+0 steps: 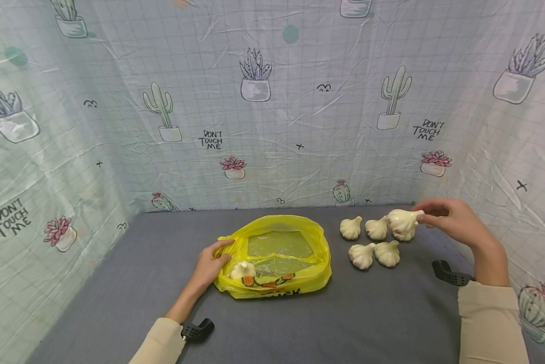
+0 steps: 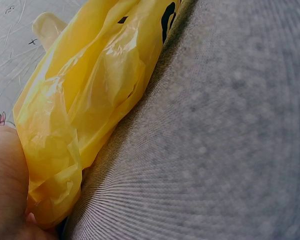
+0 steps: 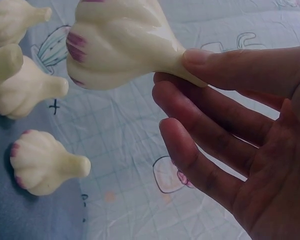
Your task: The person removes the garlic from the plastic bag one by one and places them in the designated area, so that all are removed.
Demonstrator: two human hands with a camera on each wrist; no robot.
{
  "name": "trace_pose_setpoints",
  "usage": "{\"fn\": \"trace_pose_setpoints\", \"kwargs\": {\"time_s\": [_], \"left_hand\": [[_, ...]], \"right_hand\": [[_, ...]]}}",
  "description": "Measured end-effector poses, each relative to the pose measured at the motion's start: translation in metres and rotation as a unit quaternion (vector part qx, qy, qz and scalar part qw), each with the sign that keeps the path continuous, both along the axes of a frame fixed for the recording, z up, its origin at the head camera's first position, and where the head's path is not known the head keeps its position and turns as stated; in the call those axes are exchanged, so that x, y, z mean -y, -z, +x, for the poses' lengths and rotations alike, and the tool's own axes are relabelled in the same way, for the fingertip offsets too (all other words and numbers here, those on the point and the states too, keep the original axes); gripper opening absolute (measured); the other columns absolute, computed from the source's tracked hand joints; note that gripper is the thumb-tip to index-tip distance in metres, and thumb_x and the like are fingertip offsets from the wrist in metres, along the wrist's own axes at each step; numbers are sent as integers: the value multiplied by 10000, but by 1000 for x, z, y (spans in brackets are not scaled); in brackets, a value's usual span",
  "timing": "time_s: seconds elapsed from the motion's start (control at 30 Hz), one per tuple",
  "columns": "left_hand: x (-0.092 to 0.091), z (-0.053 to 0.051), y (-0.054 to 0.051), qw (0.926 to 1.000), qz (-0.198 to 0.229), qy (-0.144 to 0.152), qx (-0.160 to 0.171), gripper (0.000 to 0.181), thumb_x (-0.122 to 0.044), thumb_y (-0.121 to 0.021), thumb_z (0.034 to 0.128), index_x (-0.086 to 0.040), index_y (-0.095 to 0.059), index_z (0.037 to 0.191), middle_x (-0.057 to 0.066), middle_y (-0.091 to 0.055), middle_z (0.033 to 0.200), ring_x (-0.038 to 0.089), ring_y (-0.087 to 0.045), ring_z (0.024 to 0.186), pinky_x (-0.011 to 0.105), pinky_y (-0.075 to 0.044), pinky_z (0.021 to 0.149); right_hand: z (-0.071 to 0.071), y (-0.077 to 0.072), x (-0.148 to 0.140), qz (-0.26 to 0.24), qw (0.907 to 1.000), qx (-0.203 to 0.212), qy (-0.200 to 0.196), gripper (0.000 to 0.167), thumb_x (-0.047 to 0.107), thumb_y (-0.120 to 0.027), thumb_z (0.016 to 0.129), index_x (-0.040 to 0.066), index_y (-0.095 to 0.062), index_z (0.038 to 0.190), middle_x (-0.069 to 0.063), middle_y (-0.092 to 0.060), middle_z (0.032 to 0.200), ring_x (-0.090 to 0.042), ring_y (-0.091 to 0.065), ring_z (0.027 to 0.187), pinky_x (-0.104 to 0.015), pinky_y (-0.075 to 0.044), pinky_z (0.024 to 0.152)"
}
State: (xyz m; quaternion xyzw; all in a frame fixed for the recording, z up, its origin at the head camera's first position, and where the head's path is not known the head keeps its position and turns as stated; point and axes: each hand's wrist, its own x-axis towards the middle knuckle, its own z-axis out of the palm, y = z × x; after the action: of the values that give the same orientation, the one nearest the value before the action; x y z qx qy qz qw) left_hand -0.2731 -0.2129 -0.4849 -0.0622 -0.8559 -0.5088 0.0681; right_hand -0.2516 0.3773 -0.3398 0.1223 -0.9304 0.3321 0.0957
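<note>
A yellow plastic bag (image 1: 319,273) lies on the table with its mouth held wide, and one garlic bulb (image 1: 242,270) sits inside near its left side. My left hand (image 1: 208,265) grips the bag's left rim; in the left wrist view the yellow plastic (image 2: 105,75) bunches beside the thumb. Over at the right, my right hand (image 1: 456,220) pinches a white garlic bulb (image 3: 120,47) by its stem, between thumb and fingers. That bulb is raised above another one and partly covers it in the head view. Several garlic bulbs (image 1: 360,256) lie in two rows right of the bag.
The table has a grey cloth (image 1: 299,328). A pale curtain (image 1: 281,126) printed with potted cacti hangs behind it and along both sides. Black camera mounts are worn at the left wrist (image 1: 198,330) and the right wrist (image 1: 451,274).
</note>
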Motion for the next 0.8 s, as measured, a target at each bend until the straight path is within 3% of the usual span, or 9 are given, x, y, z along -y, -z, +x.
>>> {"fn": "trace_pose_setpoints", "kwargs": {"time_s": [0.6,0.7,0.8], "left_hand": [[2,-1,3,9999,41,64,106,401,-105,-612,1002,-167,-665,1395,126,-557,1531,341,-397,1514,585,-350,1212],[2,0,2,9999,52,74,90,400,-103,-611,1001,-165,-667,1392,127,-559,1529,342,-395,1515,586,-348,1212],[1,0,1,9999,61,81,90,403,-101,-608,999,-163,-666,1393,130,-558,1530,343,-393,1516,587,-350,1211]], "right_hand": [[2,9,-20,-32,9999,-26,-108,324,164,-690,992,-62,-701,1224,234,-680,987,75,-654,802,-240,-567,667],[2,9,-22,59,9999,70,-55,323,167,-684,995,-61,-705,1223,125,-726,1017,81,-648,796,-242,-565,663],[1,10,-23,167,9997,201,-8,322,168,-683,995,-57,-706,1224,-77,-761,1071,83,-640,797,-248,-560,659]]}}
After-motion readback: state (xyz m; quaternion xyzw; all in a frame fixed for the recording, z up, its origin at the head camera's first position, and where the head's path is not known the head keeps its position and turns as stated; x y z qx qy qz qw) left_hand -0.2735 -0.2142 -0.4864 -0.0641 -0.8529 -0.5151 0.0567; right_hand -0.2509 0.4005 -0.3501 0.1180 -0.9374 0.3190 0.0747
